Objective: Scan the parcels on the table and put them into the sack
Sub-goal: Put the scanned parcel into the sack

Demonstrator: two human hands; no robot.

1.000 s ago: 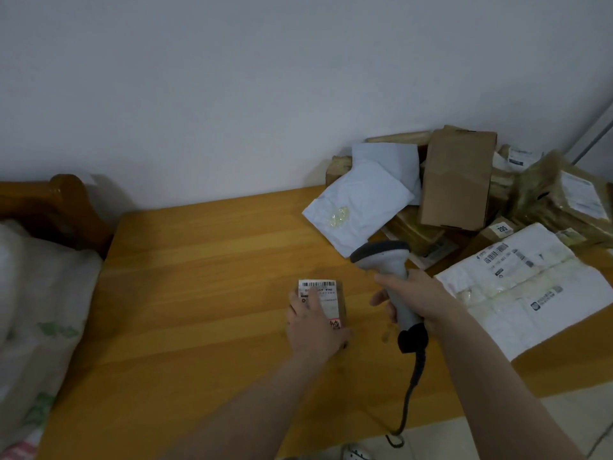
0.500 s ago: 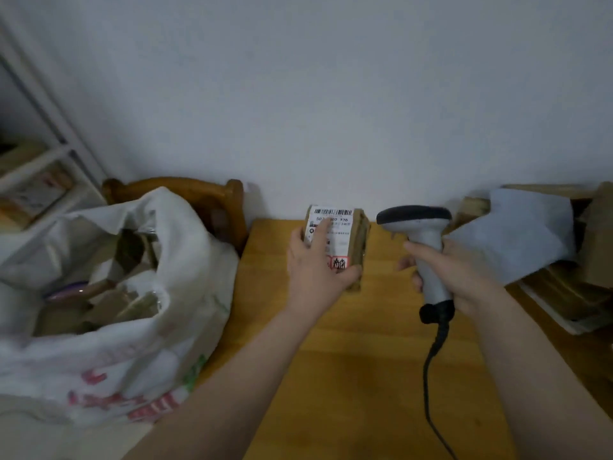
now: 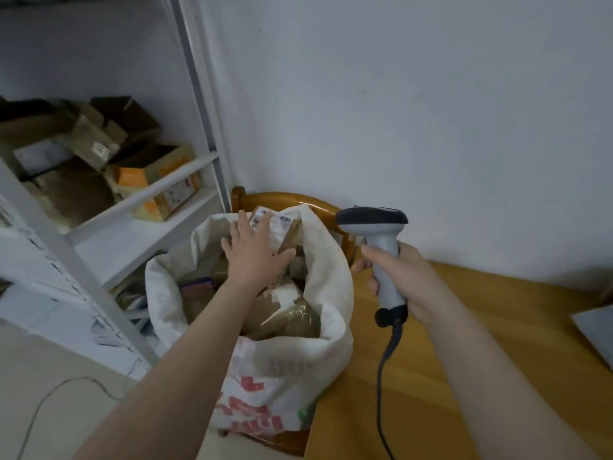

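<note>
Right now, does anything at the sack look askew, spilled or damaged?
The small parcel sits tilted at the far rim of the sack, above the other parcels, with the left hand spread over it. Nothing looks spilled or torn.

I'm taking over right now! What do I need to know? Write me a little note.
Left hand: open, fingers spread over the white sack, at the small labelled parcel; touching or not, I cannot tell.
Right hand: grips the scanner over the table.
Done: the white sack holds several parcels; the small labelled parcel is at its mouth, by the far rim.
Left: a grey parcel shows at the table's right edge; probably scan and sack it next.
</note>
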